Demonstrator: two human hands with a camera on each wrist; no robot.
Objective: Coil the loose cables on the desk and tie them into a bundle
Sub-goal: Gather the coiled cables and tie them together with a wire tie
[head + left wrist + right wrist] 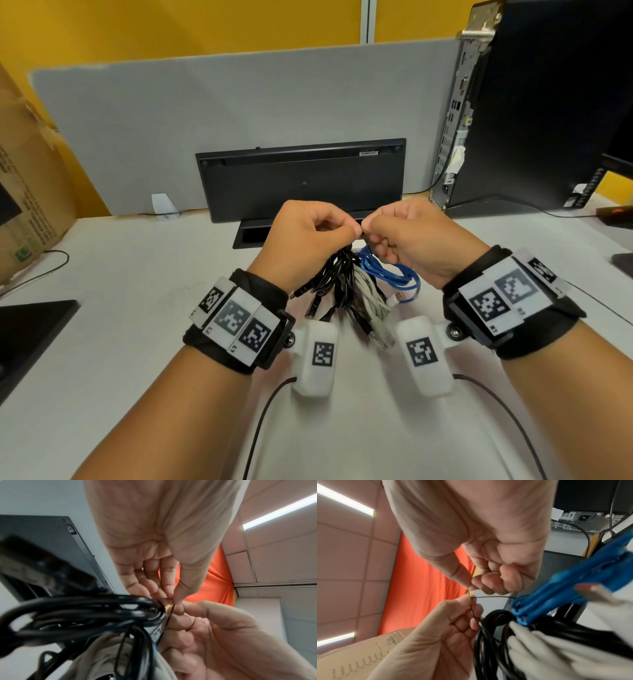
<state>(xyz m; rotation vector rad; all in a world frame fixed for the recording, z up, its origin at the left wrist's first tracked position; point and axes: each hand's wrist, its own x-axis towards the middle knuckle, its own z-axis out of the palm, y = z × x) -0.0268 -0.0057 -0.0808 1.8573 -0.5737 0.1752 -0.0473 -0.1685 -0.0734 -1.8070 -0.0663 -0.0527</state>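
Observation:
A bundle of coiled cables hangs over the white desk (137,308) between my wrists: black cables (337,274), a grey cable (368,298) and a blue cable (390,274). Both hands meet just above the bundle. My left hand (352,233) pinches one end of a thin black tie (169,618) between thumb and fingers. My right hand (371,228) pinches the other end. In the right wrist view the thin tie (493,597) runs from the fingertips to the blue cable (565,588) and the black cables (496,635). The tie's wrap round the bundle is hidden.
A black keyboard (301,178) leans upright against the grey partition (205,113) behind the hands. A computer tower (531,102) stands at the back right, a cardboard box (27,192) at the left. A dark flat object (34,329) lies at the left edge.

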